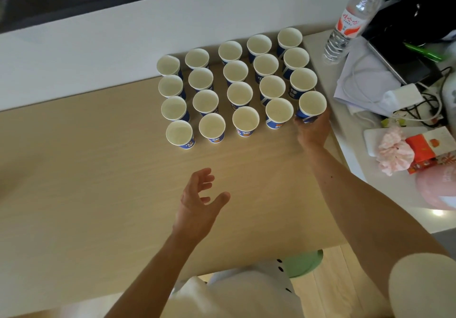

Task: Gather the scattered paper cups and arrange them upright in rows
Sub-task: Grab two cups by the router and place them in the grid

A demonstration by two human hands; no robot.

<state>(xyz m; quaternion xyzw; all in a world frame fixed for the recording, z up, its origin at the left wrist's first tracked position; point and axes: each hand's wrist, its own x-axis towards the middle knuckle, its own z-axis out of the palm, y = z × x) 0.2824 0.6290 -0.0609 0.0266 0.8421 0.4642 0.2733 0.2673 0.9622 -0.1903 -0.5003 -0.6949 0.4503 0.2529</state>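
I am gripping the corner cup with my right hand (upright, rows alongside); left hand is hovering, fingers spread.

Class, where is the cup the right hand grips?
In the head view, the gripped cup is nearest the person in the rightmost column, right of its front-row neighbour, held by the right hand.
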